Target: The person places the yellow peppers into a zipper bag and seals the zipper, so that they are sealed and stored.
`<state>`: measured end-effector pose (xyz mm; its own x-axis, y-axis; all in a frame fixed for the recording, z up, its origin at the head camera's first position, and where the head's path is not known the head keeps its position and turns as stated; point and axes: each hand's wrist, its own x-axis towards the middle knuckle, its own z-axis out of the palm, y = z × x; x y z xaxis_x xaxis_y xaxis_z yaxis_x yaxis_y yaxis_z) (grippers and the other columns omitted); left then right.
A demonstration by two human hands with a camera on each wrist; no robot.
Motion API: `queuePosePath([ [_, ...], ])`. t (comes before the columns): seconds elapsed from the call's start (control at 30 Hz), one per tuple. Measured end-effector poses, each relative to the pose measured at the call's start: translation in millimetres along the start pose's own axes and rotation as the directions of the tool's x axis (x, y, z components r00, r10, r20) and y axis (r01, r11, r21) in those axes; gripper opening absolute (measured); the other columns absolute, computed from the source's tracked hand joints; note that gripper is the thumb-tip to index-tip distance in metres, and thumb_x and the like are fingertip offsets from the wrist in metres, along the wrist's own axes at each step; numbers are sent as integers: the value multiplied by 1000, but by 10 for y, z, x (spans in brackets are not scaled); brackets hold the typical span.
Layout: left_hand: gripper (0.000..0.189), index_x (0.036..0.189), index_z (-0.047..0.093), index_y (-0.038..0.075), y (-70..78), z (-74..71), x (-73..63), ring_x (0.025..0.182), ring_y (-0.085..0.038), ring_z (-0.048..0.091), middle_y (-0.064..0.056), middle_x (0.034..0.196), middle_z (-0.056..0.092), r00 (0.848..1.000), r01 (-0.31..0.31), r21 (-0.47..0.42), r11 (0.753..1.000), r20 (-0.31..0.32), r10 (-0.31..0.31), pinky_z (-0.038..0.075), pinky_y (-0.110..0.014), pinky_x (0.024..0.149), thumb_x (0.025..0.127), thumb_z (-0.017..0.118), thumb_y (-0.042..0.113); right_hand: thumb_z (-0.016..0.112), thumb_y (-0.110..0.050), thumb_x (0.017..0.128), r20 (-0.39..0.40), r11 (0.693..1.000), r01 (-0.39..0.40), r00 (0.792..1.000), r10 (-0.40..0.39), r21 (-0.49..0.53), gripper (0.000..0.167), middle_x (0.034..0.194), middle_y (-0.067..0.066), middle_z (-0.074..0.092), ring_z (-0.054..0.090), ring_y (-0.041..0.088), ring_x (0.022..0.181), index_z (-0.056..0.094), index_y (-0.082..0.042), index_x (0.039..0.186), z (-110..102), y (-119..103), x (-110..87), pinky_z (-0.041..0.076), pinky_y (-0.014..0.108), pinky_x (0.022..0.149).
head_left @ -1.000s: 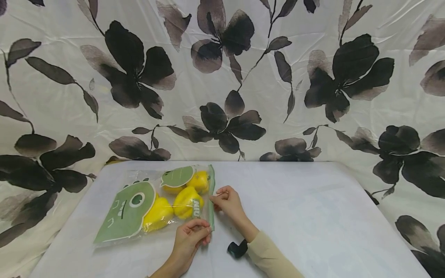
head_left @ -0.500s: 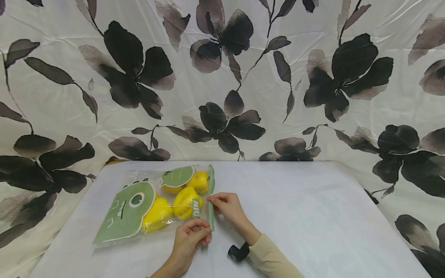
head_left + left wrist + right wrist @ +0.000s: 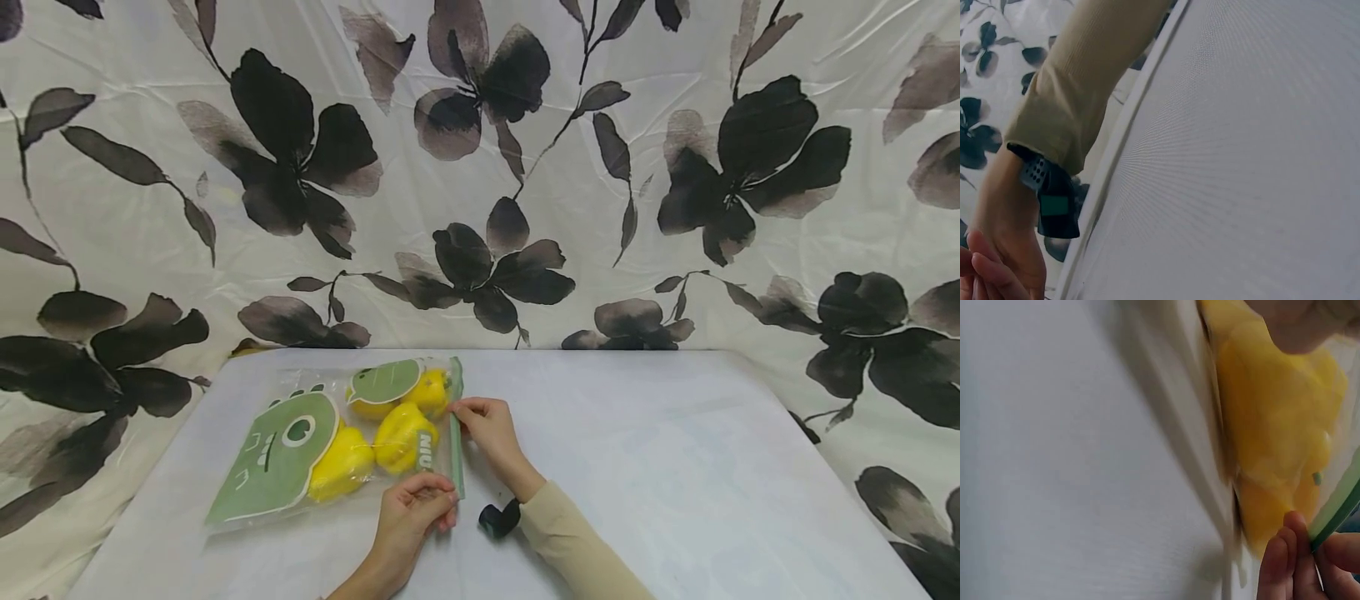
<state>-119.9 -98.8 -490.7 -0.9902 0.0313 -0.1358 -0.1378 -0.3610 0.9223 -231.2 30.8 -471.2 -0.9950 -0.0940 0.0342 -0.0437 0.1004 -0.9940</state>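
A clear zip bag [image 3: 273, 458] printed with a green one-eyed monster lies on the left of the table in the head view. Inside it are yellow bell peppers [image 3: 341, 467], seen through the film. My left hand [image 3: 411, 512] pinches the near corner of the bag's green zip edge. Farther up, the green zip edge [image 3: 457, 458] is pinched between thumb and fingers of my right hand [image 3: 491, 433]. The right wrist view shows the green strip [image 3: 1341, 509] between those fingertips, beside a bell pepper [image 3: 1272, 400]. What the fingertips cover is hidden.
The white table [image 3: 675, 467] reaches right and toward the person. A floral cloth [image 3: 480, 167] hangs behind it. A black wrist device [image 3: 500, 518] sits at the right sleeve [image 3: 577, 542].
My right hand has slid a little farther up along the green zip edge, away from the left hand, and its fingers now pinch there. The left hand and bag stay in place.
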Motion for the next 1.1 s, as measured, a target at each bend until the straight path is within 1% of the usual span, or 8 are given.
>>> queuePosePath([
  [0.17,11,90,63,-7,6,2,7,55,-17,58,-10,68,62,1000,-16,24,1000,11,16,48,-23,53,81,69,-9,63,-7,95,-66,1000,4,998,-5,-20,17,92,14,74,61,9,69,75,4,99,1,18,144,54,27,67],
  [0.37,10,88,63,-7,-16,-13,-11,54,-16,58,-8,64,62,997,-56,48,997,50,53,48,-23,53,81,69,-9,58,2,95,-75,995,19,997,-11,101,18,97,23,72,66,13,75,71,13,104,-64,72,409,57,33,76],
  [0.43,9,88,64,-5,-25,-18,-18,54,-16,58,-8,65,63,997,-48,53,997,56,45,48,-23,53,81,69,-9,60,1,95,-46,990,-11,999,18,140,19,96,24,71,67,13,74,69,15,105,-95,90,466,58,33,76],
  [0.53,9,86,66,0,-34,-24,-22,55,-16,58,-8,66,63,998,-21,56,998,56,18,49,-23,54,82,69,-8,64,-6,94,8,983,-91,996,91,158,24,86,20,72,66,12,65,68,17,103,-131,106,496,58,31,68],
  [0.7,10,86,66,1,-29,-31,-19,55,-16,58,-9,66,62,998,-17,57,998,56,13,49,-23,55,83,69,-7,72,-12,90,74,974,-198,979,191,113,26,67,8,65,58,11,51,69,14,91,-159,83,483,54,25,53],
  [0.83,10,86,67,2,-17,-35,-18,55,-16,58,-9,66,62,998,-16,60,998,58,12,49,-23,55,83,70,-7,71,-13,91,112,973,-222,970,214,57,26,62,6,59,53,12,49,68,13,86,-153,67,509,51,25,49],
  [0.97,9,87,66,0,-6,-37,-20,55,-16,59,-8,66,62,998,-8,59,998,55,5,49,-23,54,82,70,-7,69,-13,91,83,971,-233,970,229,45,25,64,4,60,54,11,51,69,12,90,-103,69,603,51,25,52],
  [1.1,9,86,66,-1,-13,-17,-25,54,-15,59,-7,66,63,997,-33,49,998,68,30,48,-23,53,81,69,-8,68,-10,91,19,963,-265,964,265,53,23,67,4,61,55,12,55,69,13,94,-54,22,746,51,23,54],
])
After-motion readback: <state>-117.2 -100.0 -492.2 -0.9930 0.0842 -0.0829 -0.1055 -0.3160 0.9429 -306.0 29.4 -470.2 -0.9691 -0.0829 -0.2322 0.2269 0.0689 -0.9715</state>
